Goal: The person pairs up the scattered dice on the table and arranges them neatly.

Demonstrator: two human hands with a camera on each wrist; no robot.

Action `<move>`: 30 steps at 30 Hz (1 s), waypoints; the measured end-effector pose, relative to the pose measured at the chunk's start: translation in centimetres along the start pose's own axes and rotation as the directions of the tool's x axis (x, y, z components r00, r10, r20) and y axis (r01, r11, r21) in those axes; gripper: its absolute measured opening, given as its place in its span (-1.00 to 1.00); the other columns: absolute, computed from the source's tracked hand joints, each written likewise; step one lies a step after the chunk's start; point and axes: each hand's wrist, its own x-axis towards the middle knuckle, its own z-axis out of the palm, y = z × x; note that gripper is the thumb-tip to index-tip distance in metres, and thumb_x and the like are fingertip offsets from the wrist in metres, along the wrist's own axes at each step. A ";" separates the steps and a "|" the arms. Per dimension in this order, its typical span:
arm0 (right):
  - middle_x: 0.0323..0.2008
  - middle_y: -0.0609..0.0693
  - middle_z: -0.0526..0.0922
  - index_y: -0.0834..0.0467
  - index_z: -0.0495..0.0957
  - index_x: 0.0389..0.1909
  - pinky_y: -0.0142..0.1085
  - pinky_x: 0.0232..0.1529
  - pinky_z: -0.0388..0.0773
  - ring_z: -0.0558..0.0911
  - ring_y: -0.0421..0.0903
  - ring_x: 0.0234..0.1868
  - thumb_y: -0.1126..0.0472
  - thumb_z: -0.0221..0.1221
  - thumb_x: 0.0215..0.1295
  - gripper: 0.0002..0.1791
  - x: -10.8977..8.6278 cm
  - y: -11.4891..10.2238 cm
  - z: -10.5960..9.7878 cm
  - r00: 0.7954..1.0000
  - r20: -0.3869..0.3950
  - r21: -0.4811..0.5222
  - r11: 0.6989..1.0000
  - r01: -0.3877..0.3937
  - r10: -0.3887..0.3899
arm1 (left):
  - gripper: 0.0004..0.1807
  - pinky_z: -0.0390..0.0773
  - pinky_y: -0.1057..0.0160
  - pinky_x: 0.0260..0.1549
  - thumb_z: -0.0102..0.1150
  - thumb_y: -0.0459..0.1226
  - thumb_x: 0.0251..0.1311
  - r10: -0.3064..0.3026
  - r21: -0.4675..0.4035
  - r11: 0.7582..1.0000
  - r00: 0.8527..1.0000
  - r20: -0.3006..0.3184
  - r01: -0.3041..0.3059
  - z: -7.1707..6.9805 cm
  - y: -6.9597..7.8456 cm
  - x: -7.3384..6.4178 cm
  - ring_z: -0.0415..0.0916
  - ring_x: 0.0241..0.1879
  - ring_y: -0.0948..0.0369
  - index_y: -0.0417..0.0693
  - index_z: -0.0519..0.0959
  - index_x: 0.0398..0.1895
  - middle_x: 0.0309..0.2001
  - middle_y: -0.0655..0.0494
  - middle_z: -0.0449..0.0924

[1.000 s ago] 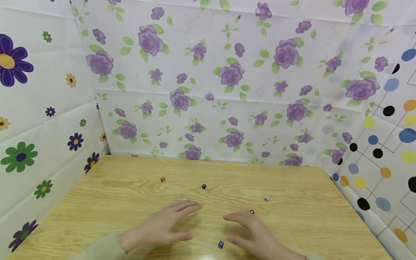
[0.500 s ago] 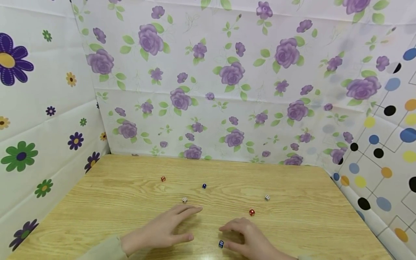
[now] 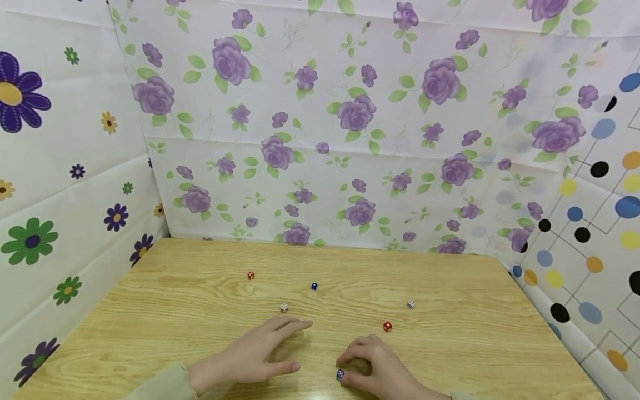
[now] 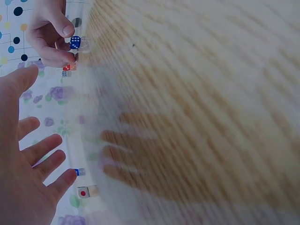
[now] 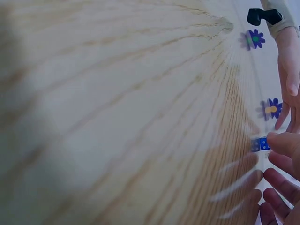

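Note:
My right hand (image 3: 378, 369) curls thumb and index finger round a blue die with white dots (image 3: 340, 375) near the front of the table. In the right wrist view its thumb tip meets that blue die (image 5: 263, 143); the left wrist view has the die (image 4: 75, 42) between thumb and index finger. Left of it, my left hand (image 3: 255, 350) is held over the table with fingers stretched and no object in it. A white die (image 3: 284, 308) lies just beyond the left fingertips. A red die (image 3: 387, 327) sits beyond the right knuckles.
Farther back on the wooden table (image 3: 200, 300) are another red die (image 3: 251, 275), a second blue die (image 3: 314, 286) and, to the right, a white die (image 3: 411, 304). Patterned cloths enclose the table at the back (image 3: 325, 122), left (image 3: 75, 222) and right (image 3: 595, 294).
My right hand has drawn toward the near blue die and its thumb and index finger have closed in around it. The left hand has barely shifted, leaving the nearby white die fully visible.

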 end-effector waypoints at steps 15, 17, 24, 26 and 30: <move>-0.18 -0.36 0.59 -0.30 0.70 -0.21 -0.46 -0.20 0.34 0.41 -0.33 -0.17 -0.12 0.32 0.21 -0.86 0.3 0.2 0.3 0.999 0.006 0.025 0.999 -0.032 0.032 | -0.36 0.51 -0.11 0.15 0.01 0.14 0.39 -0.021 -0.033 0.999 1.000 0.022 0.021 0.0 0.6 0.0 0.39 0.32 0.06 0.30 0.20 0.48 0.38 0.15 0.35; -0.19 -0.36 0.59 -0.32 0.70 -0.22 -0.45 -0.20 0.34 0.41 -0.33 -0.16 -0.11 0.33 0.21 -0.87 0.3 0.2 0.3 0.999 0.007 0.018 0.999 -0.035 0.035 | -0.36 0.51 -0.10 0.15 0.01 0.15 0.38 -0.020 -0.028 0.999 1.000 0.021 0.021 0.0 0.7 0.1 0.40 0.32 0.07 0.28 0.22 0.48 0.37 0.16 0.36; -0.21 -0.37 0.58 -0.31 0.70 -0.29 -0.45 -0.17 0.37 0.43 -0.35 -0.15 -0.08 0.35 0.18 -0.91 0.5 0.2 0.1 0.999 0.007 0.020 0.999 -0.050 0.049 | -0.39 0.51 -0.02 0.17 0.02 0.14 0.39 -0.003 -0.029 1.000 1.000 0.007 0.003 0.3 0.8 0.5 0.41 0.28 0.15 0.20 0.29 0.43 0.32 0.22 0.38; -0.23 -0.37 0.59 -0.29 0.70 -0.30 -0.47 -0.20 0.36 0.43 -0.35 -0.18 -0.06 0.36 0.18 -0.92 0.6 0.3 0.1 0.998 0.009 0.034 0.998 -0.056 0.056 | -0.40 0.52 0.01 0.17 0.02 0.13 0.39 0.006 -0.030 1.000 1.000 0.000 -0.006 0.4 0.9 0.6 0.42 0.27 0.16 0.17 0.32 0.41 0.30 0.23 0.40; -0.28 -0.35 0.60 -0.24 0.71 -0.32 -0.48 -0.26 0.37 0.43 -0.36 -0.24 -0.02 0.37 0.18 -0.93 0.8 0.6 0.2 0.998 0.005 0.053 0.996 -0.067 0.067 | -0.44 0.52 0.04 0.16 0.04 0.11 0.38 0.013 -0.033 0.999 1.000 -0.016 -0.014 0.6 1.1 0.8 0.44 0.24 0.18 0.16 0.37 0.36 0.26 0.24 0.43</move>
